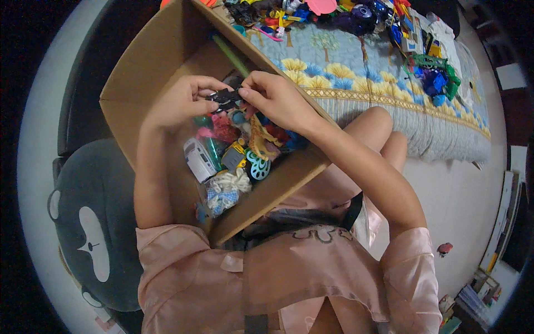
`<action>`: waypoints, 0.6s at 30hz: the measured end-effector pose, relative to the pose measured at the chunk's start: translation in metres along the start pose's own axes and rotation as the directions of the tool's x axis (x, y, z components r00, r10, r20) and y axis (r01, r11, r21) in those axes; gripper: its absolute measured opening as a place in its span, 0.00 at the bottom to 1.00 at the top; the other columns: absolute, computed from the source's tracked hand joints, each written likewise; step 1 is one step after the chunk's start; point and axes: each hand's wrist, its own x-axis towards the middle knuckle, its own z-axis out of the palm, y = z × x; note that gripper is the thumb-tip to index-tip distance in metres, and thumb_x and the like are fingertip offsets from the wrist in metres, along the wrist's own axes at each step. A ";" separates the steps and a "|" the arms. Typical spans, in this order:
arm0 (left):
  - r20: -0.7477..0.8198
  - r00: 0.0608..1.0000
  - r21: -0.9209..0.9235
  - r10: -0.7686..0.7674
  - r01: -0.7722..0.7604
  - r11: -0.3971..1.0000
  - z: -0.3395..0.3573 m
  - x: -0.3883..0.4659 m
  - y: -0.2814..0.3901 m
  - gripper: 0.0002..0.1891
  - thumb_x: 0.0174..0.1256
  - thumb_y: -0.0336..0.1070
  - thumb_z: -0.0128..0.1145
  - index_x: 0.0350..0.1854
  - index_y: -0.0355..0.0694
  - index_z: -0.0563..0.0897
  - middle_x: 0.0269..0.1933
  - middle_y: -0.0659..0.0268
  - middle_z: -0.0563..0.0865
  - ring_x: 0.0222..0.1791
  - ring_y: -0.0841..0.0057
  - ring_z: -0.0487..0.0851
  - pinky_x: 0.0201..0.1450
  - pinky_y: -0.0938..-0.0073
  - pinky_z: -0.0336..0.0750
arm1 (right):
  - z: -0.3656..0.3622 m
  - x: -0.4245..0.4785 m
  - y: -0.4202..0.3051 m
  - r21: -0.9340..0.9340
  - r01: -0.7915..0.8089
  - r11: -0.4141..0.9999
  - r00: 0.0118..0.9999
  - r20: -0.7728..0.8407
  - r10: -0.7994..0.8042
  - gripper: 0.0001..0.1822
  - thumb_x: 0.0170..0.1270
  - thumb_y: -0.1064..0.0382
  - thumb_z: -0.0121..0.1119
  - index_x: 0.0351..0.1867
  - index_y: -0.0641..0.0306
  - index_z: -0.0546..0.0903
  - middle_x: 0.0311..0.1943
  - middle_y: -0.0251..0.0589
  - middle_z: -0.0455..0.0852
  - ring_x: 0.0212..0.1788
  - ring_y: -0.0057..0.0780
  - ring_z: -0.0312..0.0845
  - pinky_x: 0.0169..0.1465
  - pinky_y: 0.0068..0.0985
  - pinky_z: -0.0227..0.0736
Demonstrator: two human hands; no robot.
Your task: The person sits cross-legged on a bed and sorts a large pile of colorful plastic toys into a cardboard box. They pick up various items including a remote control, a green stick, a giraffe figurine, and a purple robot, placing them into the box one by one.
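My left hand (pixel 183 100) and my right hand (pixel 271 98) meet over an open cardboard box (pixel 142 62), both gripping a small black toy part (pixel 227 98) between thumb and fingers. Its exact kind cannot be told. Below it in the box lie a white toy vehicle (pixel 199 160), a yellow and grey toy piece (pixel 234 156), a light blue piece with holes (pixel 258 164) and a white plush item with a blue checked bow (pixel 223 196). Pink and red toys (pixel 223 127) are heaped under my hands. A green stick (pixel 229 54) leans in the far part.
Beyond the box, a floral quilt (pixel 338 75) bears piles of colourful toys (pixel 292 16), with blue and green ones (pixel 438 79) at its right. A dark grey cushion with an animal face (pixel 112 225) stands at the left. A small red object (pixel 444 249) lies on the floor.
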 end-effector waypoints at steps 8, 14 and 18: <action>0.006 0.998 0.052 -0.059 0.059 0.997 -0.001 0.003 0.002 0.14 0.45 0.28 0.53 0.37 0.32 0.73 0.32 0.65 0.78 0.32 0.84 0.75 0.36 0.85 0.69 | 0.001 -0.001 0.005 -0.051 -0.034 0.998 0.999 0.031 0.036 0.10 0.51 0.62 0.49 0.25 0.69 0.71 0.19 0.44 0.75 0.23 0.30 0.73 0.27 0.24 0.66; 0.054 0.991 0.112 -0.122 0.115 0.987 0.006 0.005 -0.005 0.13 0.44 0.27 0.54 0.36 0.31 0.74 0.31 0.65 0.78 0.30 0.85 0.74 0.33 0.87 0.69 | -0.001 -0.005 -0.001 -0.341 -0.100 0.935 0.987 0.088 0.137 0.09 0.50 0.63 0.50 0.25 0.69 0.72 0.20 0.45 0.76 0.25 0.32 0.73 0.28 0.25 0.66; 0.096 0.976 0.368 -0.196 0.148 0.918 0.007 0.009 -0.007 0.15 0.45 0.30 0.54 0.39 0.33 0.73 0.32 0.66 0.76 0.33 0.81 0.74 0.36 0.83 0.68 | 0.000 -0.007 -0.001 -0.493 -0.063 0.868 0.982 0.126 0.143 0.08 0.46 0.64 0.51 0.25 0.67 0.74 0.22 0.52 0.75 0.29 0.45 0.72 0.34 0.34 0.67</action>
